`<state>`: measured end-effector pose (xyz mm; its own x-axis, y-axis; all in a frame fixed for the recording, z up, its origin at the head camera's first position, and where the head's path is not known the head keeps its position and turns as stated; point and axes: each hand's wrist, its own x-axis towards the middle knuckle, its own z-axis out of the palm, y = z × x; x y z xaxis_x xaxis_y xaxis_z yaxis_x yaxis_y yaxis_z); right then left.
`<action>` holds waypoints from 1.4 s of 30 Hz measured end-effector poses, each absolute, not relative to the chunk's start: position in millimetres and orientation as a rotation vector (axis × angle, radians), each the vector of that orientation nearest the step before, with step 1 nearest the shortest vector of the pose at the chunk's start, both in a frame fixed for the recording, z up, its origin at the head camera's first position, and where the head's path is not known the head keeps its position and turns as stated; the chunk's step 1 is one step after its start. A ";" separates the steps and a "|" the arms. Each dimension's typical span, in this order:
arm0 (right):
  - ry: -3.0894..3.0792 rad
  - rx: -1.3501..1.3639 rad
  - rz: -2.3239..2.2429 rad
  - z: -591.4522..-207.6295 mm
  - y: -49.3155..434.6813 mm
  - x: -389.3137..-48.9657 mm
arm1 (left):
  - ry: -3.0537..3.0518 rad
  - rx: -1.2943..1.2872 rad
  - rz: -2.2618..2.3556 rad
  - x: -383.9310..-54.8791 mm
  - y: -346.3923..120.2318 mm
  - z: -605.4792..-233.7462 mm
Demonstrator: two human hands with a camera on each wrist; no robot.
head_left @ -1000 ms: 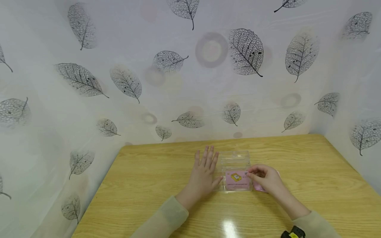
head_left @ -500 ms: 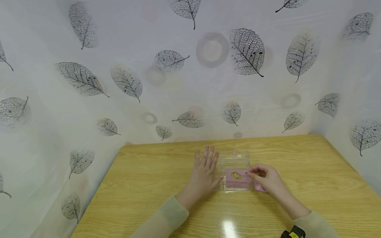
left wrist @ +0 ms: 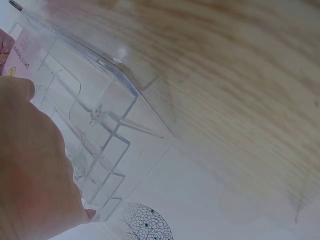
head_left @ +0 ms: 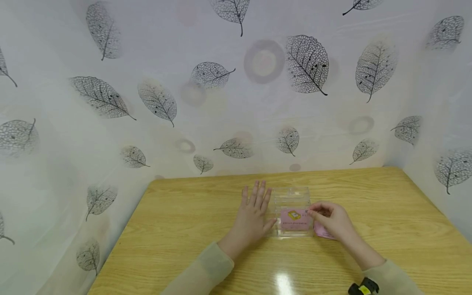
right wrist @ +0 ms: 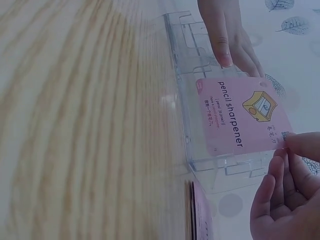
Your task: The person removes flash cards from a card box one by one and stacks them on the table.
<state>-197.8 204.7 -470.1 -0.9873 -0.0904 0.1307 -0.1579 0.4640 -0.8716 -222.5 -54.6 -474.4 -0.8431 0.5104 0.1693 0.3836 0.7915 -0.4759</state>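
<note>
My right hand [head_left: 334, 221] pinches the upper right corner of a pink flashcard [right wrist: 240, 117], between thumb and fingers. It carries a yellow sharpener drawing and the words "pencil sharpener". The card stands at the front of a clear, tiered plastic holder [head_left: 291, 191], whose stepped slots show in the left wrist view. Spread with straight fingers, my left hand [head_left: 252, 215] rests on the holder's left part. Its thumb lies close to the card's left edge. How firmly the left hand presses cannot be told.
More pink cards [right wrist: 201, 215] lie in a stack on the table just right of the holder, partly under my right hand. The wooden table [head_left: 184, 221] meets a leaf-printed sheet [head_left: 236, 90] at its back and sides. A black device [head_left: 363, 287] sits at the right wrist.
The flashcard has risen slightly in the holder and shifted a little right, with my right hand moving along. More of the pink stack shows. My left hand stays put.
</note>
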 end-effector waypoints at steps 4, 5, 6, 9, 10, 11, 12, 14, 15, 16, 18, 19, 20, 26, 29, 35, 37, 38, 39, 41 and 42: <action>-2.624 0.223 1.566 -467.8 205.1 -198.0 | -2.688 -0.691 0.629 -221.9 -54.9 -474.3; -2.621 0.222 1.569 -467.5 205.3 -198.1 | -2.687 -0.691 0.632 -221.8 -54.9 -474.2; -2.619 0.217 1.572 -467.3 205.5 -198.2 | -2.687 -0.691 0.635 -221.8 -54.9 -474.4; -2.618 0.203 1.570 -467.2 206.4 -198.6 | -2.686 -0.689 0.642 -221.9 -54.8 -474.5; -2.620 0.195 1.568 -467.4 206.7 -198.8 | -2.685 -0.687 0.645 -222.0 -54.7 -474.6; -2.622 0.190 1.572 -467.7 207.2 -199.1 | -2.688 -0.686 0.646 -222.0 -54.6 -474.8; -2.625 0.183 1.571 -468.1 207.7 -199.3 | -2.690 -0.685 0.645 -222.0 -54.6 -475.0; -2.631 0.176 1.570 -469.2 208.9 -200.1 | -2.694 -0.684 0.646 -221.8 -54.6 -475.2; -2.634 0.173 1.574 -469.8 209.4 -200.4 | -2.696 -0.682 0.648 -221.6 -54.6 -475.5; -2.637 0.165 1.578 -470.2 209.9 -200.8 | -2.699 -0.683 0.645 -221.5 -54.5 -475.6; -2.641 0.150 1.586 -469.6 210.8 -200.9 | -2.701 -0.680 0.645 -221.7 -54.4 -475.7; -2.642 0.146 1.595 -468.8 211.1 -200.8 | -2.702 -0.679 0.645 -221.5 -54.4 -475.3; -2.644 0.137 1.599 -467.7 211.4 -200.6 | -2.704 -0.679 0.641 -221.4 -54.2 -475.0; -2.634 0.116 1.643 -462.4 214.0 -200.0 | -2.701 -0.679 0.628 -221.9 -54.2 -475.8; -2.628 0.116 1.647 -460.6 215.0 -200.2 | -2.699 -0.678 0.634 -222.0 -54.0 -475.6; -2.626 0.091 1.632 -458.6 218.2 -200.4 | -2.696 -0.681 0.651 -222.9 -54.0 -475.2; -2.628 0.087 1.623 -459.2 219.5 -200.5 | -2.694 -0.683 0.651 -223.4 -54.1 -475.4; -2.628 0.087 1.615 -459.5 220.1 -200.6 | -2.694 -0.683 0.649 -223.5 -54.1 -475.3; -2.626 0.087 1.610 -459.8 220.7 -200.7 | -2.694 -0.684 0.648 -223.5 -54.2 -475.2; -2.621 0.089 1.604 -460.5 221.9 -200.8 | -2.695 -0.686 0.646 -223.4 -54.4 -474.9; -2.621 0.084 1.605 -460.6 222.7 -200.8 | -2.694 -0.686 0.647 -223.3 -54.4 -474.7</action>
<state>-200.8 222.7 -460.6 -0.9963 -0.0116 0.0855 -0.0814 0.4542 -0.8872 -223.3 -54.4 -474.7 -0.8457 0.5087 0.1612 0.3801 0.7863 -0.4871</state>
